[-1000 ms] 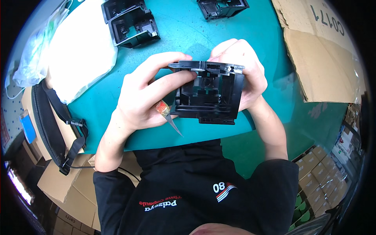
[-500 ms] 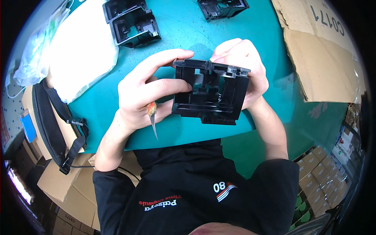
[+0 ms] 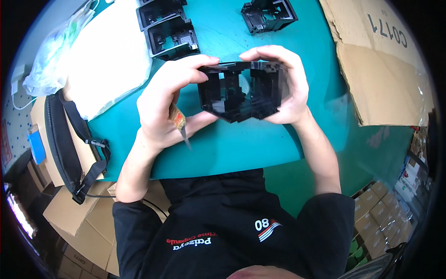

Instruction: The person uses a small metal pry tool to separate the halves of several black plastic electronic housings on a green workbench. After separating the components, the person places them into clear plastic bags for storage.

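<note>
Both my hands hold a black plastic housing (image 3: 264, 100) with an open frame, above the near part of the green mat. My left hand (image 3: 158, 104) grips its left side, fingers along the far edge and thumb beneath. A small knife with a yellow-and-red wrapped handle (image 3: 177, 117) is tucked in that same hand, its thin blade pointing toward me. On the right end of the housing, my right hand (image 3: 295, 88) is closed around it, fingers at the far edge. The housing is tilted and slightly blurred, so its fine inner parts are hard to make out.
Several similar black housings (image 3: 173, 37) sit in a row at the far left, and a single one (image 3: 269, 16) stands far right of centre. Left lies a white bag (image 3: 109, 60) beside a black strap (image 3: 60, 139). A cardboard box flap (image 3: 378, 69) covers the mat's (image 3: 223, 151) right side.
The housing has tilted and moved a little away from me and to the left. My right fingers have shifted from a bunched grip to reaching along its far edge. The knife stays in my left hand.
</note>
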### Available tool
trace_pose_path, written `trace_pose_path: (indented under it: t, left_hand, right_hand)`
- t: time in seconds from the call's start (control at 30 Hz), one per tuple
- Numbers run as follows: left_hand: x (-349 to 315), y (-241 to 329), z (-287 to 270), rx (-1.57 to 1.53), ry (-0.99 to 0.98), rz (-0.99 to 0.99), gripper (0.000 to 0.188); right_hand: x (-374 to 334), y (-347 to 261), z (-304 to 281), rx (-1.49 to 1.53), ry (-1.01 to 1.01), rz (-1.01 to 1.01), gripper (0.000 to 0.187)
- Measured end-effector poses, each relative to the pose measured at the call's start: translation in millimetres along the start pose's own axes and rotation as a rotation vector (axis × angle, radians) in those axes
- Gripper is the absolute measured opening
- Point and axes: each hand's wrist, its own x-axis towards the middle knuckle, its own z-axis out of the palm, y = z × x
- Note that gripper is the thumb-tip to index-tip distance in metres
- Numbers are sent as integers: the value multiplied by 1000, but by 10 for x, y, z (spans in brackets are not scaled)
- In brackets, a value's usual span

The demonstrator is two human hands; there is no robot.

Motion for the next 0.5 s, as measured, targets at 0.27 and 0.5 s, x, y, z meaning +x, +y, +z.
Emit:
trace_pose_path:
  t: [0.27,0.5]
  left_hand:
    - [122,128,-289,476,-202,-148,69]
    - [75,165,-403,610,-173,-355,63]
  right_hand:
    - [100,54,-237,-257,-25,-85,57]
    - [115,146,-276,-545,238,-134,18]
